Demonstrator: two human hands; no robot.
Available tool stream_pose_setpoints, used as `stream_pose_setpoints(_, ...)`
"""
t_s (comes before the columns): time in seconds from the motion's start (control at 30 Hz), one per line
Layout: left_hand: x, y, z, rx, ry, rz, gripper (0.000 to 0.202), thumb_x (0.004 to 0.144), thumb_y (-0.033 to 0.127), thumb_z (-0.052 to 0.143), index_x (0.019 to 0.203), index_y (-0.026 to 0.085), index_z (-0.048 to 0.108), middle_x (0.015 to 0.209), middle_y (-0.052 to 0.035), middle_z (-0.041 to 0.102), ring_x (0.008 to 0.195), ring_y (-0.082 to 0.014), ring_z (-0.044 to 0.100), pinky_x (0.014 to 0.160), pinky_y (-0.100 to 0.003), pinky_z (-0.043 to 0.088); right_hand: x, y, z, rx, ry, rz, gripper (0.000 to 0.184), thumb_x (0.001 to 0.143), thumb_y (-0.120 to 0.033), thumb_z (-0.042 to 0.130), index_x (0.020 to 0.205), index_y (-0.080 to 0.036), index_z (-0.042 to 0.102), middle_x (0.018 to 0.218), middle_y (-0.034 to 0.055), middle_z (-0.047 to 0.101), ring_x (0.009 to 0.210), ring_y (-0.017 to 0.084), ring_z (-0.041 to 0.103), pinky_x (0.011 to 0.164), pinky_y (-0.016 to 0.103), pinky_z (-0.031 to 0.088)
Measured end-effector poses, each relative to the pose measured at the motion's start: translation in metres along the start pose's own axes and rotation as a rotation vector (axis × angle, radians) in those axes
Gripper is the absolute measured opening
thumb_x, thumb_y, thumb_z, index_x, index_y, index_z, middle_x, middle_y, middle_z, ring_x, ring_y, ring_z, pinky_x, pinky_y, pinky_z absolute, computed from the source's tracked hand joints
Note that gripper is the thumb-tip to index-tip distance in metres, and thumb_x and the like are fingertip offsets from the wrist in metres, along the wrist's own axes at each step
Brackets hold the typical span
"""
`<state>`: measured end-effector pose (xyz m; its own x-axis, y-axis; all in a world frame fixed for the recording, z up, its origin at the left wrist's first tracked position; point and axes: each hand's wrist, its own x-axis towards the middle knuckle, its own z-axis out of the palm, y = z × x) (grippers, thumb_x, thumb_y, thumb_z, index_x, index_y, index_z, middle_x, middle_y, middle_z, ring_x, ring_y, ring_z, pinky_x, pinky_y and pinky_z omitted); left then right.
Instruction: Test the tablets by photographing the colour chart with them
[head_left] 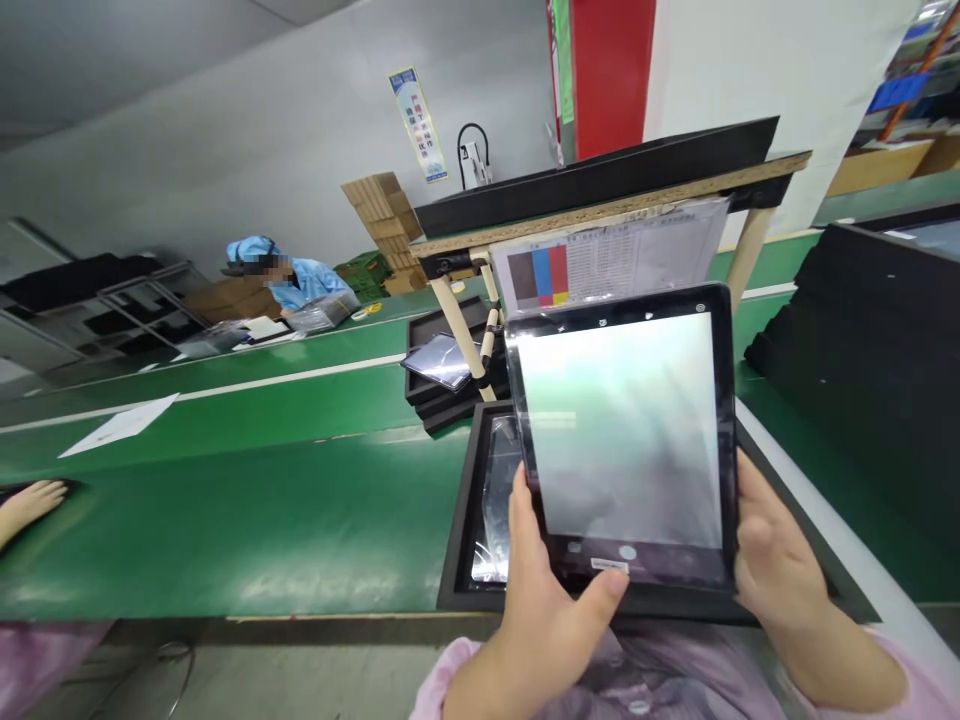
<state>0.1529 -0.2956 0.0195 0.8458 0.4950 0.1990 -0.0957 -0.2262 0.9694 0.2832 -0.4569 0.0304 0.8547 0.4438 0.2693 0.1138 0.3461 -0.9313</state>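
Note:
A black-framed tablet point(622, 430) is held up in front of me, its lit screen showing a pale, blurred camera picture with icons along the edges. My left hand point(551, 600) grips the lower left edge, with the thumb lying over the bottom of the screen. On the right edge, my right hand point(776, 550) is closed around the side of the tablet; some of its fingers are behind it. Below the tablet lies a black foam tray point(461, 540) on the bench, with a second dark tablet point(495, 510) in its left part. The rest of the tray is largely hidden.
Ahead stands a wooden-topped rack point(615, 195) with a colour chart point(540, 277) beneath. More black trays point(442, 400) carry another tablet point(442, 360). A stack of black foam point(862, 400) is at right. A co-worker's hand point(34, 505) rests far left; another person point(300, 280) sits across the green bench point(262, 530).

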Motion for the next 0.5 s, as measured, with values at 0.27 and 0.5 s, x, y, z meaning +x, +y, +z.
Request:
stream_pose_setpoints(0.27,0.002,-0.003,0.007,0.439,0.328,0.146,0.115,0.067,0.044,0.086,0.156,0.015,0.021,0.154,-0.0260,0.039,0.147,-0.0437,0.037,0.116,-0.057,0.039,0.027,0.021,-0.011,-0.092,-0.163,0.260,0.079,0.087,-0.087,0.037,0.120,-0.025,0.073,0.113,0.0106,0.072,0.129,0.034,0.056,0.106,0.048,0.055)
stream_pose_setpoints(0.5,0.003,-0.008,0.017,0.605,0.382,0.299,0.110,0.077,0.045,0.079,0.158,0.015,0.011,0.150,-0.0273,0.041,0.140,-0.0412,0.046,0.109,-0.054,0.046,0.029,0.025,-0.017,-0.155,-0.119,0.270,0.081,0.088,-0.087,0.033,0.117,-0.024,0.074,0.115,0.0115,0.072,0.135,0.032,0.051,0.106,0.043,0.054)
